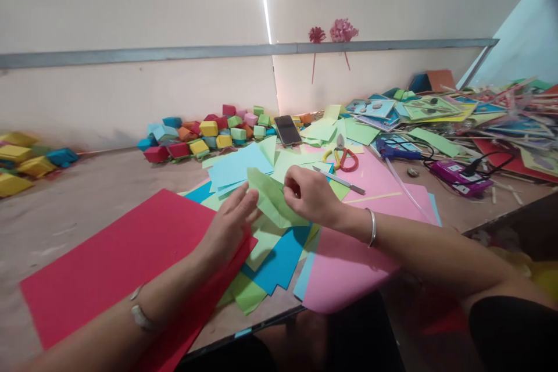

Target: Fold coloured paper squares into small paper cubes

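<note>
A piece of light green paper (279, 203), folded and tilted up, is between my hands above a pile of coloured sheets. My right hand (311, 195) is closed, its curled fingers and thumb pinching the paper's right side. My left hand (233, 221) lies at the paper's left edge with its fingers stretched out; its thumb is hard to make out. Under and behind the paper are pale blue sheets (239, 165) and a darker blue sheet (276, 258). Just beyond my right hand lie a cutter knife (340, 180) and scissors (342, 158) with red and yellow handles.
A large red sheet (126, 261) is at left, pink sheets (353, 267) at right. Small coloured paper blocks (209, 128) and a phone (288, 130) lie along the wall. A blue glue gun (399, 151) and a purple power strip (460, 177) with cords are at right.
</note>
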A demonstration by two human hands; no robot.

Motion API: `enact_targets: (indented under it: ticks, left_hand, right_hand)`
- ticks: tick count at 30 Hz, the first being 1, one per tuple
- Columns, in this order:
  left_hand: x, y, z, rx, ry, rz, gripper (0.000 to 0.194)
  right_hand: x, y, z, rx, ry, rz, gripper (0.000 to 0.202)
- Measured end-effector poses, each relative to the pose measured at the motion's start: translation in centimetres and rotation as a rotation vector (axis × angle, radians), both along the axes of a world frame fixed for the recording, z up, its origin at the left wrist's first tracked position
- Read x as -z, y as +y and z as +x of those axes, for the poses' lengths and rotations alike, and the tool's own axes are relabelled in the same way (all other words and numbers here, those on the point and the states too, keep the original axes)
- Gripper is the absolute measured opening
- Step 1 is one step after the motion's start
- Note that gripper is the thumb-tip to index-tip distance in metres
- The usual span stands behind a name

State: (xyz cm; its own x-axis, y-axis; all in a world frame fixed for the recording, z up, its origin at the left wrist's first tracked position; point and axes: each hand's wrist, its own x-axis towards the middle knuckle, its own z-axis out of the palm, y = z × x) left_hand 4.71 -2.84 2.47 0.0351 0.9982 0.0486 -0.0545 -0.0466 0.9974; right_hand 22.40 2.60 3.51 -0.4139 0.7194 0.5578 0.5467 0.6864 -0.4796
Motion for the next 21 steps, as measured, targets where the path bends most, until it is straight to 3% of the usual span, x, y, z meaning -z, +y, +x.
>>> enact_targets:
  ticks: [3,7,10,14,21]
  left_hand:
    - [-0.2,-1.2,1.2,0.057,-0.055,-0.084,0.053]
    - [-0.6,-1.5,1.6,-0.106,0.033,-0.048,0.038]
    - [-0.7,-1.2,1.4,-0.133,0.064,-0.026,0.039]
    - [-0.6,-1.1,1.1,-0.081,0.075,-0.024,0.047]
    - [0.0,-0.6,0.6,-0.089,0.127,0.019,0.048]
  right_hand:
    - [0.4,-0.8,-0.5,-0.063,0.097,-0.051,0.012]
    - [0.5,-1.1,-0.8,-0.073,0.120,-0.180,0.012]
    - [0.4,-0.9,-0.8,-0.033,0.118,-0.212,0.016]
    - [0.2,-0.7,-0.7,-0.036,0.139,-0.204,0.014]
    - [0.5,-0.7,-0.5,-0.186,0.141,-0.117,0.008]
